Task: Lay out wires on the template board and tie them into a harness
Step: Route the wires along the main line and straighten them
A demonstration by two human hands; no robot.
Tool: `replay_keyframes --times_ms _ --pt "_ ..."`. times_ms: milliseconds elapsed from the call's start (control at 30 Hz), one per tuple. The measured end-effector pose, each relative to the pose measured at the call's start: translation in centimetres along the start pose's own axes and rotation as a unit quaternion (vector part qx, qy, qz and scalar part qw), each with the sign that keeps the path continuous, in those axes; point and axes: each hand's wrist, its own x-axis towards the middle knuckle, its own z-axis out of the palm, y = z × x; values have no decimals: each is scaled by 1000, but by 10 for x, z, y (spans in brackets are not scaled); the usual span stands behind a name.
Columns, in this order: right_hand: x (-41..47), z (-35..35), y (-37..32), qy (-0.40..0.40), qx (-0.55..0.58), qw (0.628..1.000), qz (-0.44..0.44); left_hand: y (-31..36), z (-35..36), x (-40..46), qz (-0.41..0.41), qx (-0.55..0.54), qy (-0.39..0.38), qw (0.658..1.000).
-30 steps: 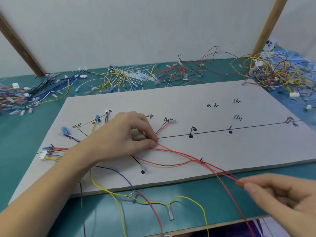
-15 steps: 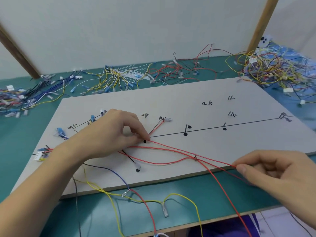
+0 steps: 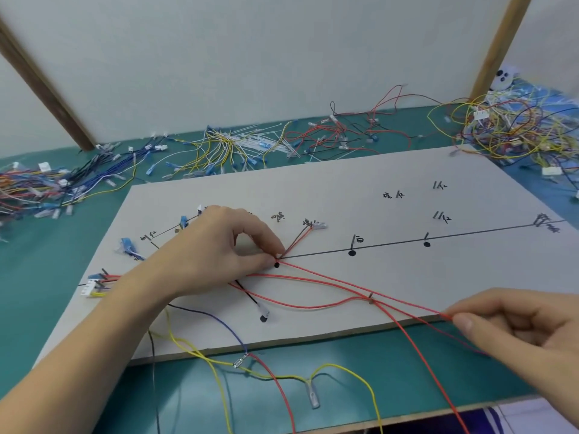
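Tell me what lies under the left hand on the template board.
Red wires run out from under the left hand, pinched at a black dot on the template board. A black wire emerges below. How they route beneath the palm is covered.

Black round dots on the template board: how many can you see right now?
4. One at the left hand's fingertips, two along the drawn line, one near the board's front edge. The hand may hide more.
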Motion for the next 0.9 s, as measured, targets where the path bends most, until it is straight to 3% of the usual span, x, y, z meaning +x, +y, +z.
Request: replay_keyframes --times_ms 333,533,900 --pt "5 8 -1 -11 -27 1000 -5 33 8 7 71 58 -25 995" --pt "3 10 -3 8 -26 999 -29 64 44 20 148 39 -95 984" --pt "2 17 -6 39 -34 998 -30 57 58 22 84 -54 -90 991"
